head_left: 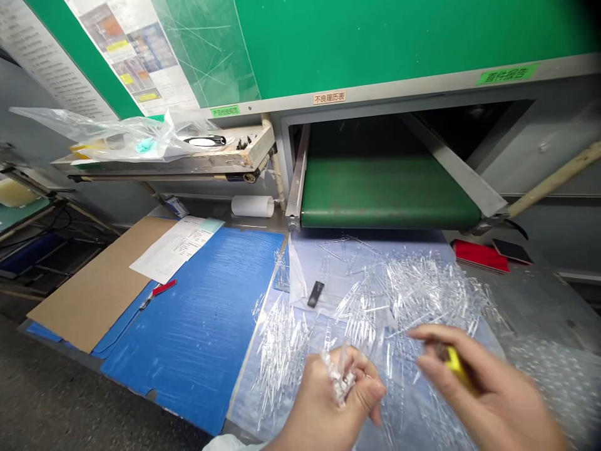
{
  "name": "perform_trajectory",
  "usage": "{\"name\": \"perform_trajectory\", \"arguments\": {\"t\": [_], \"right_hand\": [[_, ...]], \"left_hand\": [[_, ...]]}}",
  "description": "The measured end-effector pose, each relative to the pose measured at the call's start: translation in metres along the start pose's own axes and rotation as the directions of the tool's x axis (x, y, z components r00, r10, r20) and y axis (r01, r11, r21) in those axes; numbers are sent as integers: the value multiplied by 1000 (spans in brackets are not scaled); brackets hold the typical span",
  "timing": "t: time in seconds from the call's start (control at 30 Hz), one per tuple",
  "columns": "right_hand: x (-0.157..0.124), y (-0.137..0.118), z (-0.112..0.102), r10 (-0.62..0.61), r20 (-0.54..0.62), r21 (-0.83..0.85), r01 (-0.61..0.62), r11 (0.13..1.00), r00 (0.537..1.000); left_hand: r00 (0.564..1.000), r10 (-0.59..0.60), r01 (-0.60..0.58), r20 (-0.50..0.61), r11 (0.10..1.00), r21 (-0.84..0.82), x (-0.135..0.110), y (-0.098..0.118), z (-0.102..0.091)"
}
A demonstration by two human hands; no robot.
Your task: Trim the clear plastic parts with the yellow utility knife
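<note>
- L hand (pixel 335 401) closed round clear plastic piece (pixel 339 374), held near R, I judge for tool reach.
- R hand (pixel 483 394) curled on yellow tool (pixel 454 364); blurred.
- Clear parts pile (pixel 413 288) sits just below green belt (pixel 389 194): prob. the drop point.

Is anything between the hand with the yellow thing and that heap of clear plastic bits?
Nothing visible. The right hand, gripping the yellow thing, is right at the heap; the left hand is off to one side.
</note>
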State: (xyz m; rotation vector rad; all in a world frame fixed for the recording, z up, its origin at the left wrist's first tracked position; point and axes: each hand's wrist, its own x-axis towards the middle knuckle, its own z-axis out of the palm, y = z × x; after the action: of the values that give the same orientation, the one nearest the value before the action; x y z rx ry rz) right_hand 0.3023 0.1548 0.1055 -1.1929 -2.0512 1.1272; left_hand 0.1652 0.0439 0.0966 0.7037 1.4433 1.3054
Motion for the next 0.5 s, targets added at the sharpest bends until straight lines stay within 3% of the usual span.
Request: {"name": "perform_trajectory", "arguments": {"t": [0.07, 0.17, 0.27, 0.3, 0.37, 0.43, 0.5], "right_hand": [[0, -10, 10, 0, 190, 129, -25, 991, 982], [11, 3, 4, 41, 256, 142, -79, 987, 966], [24, 56, -25, 106, 301, -205, -44, 978, 948], [25, 76, -34, 148, 327, -380, -14, 925, 933], [22, 113, -47, 233, 283, -507, -61, 860, 930], [12, 135, -48, 301, 247, -589, -104, 801, 921], [0, 141, -37, 341, 232, -647, -117, 753, 911]], "left_hand": [[996, -22, 26, 86, 999, -38, 4, -6, 3], [989, -99, 103, 111, 994, -33, 11, -13, 4], [988, -148, 149, 46, 988, -36, 16, -20, -3], [985, -168, 171, 42, 983, -70, 17, -24, -7], [972, -228, 233, 53, 957, -171, 20, -32, -13], [960, -271, 280, 69, 924, -259, 22, -41, -15], [956, -284, 294, 78, 906, -304, 25, -48, -13]]}}
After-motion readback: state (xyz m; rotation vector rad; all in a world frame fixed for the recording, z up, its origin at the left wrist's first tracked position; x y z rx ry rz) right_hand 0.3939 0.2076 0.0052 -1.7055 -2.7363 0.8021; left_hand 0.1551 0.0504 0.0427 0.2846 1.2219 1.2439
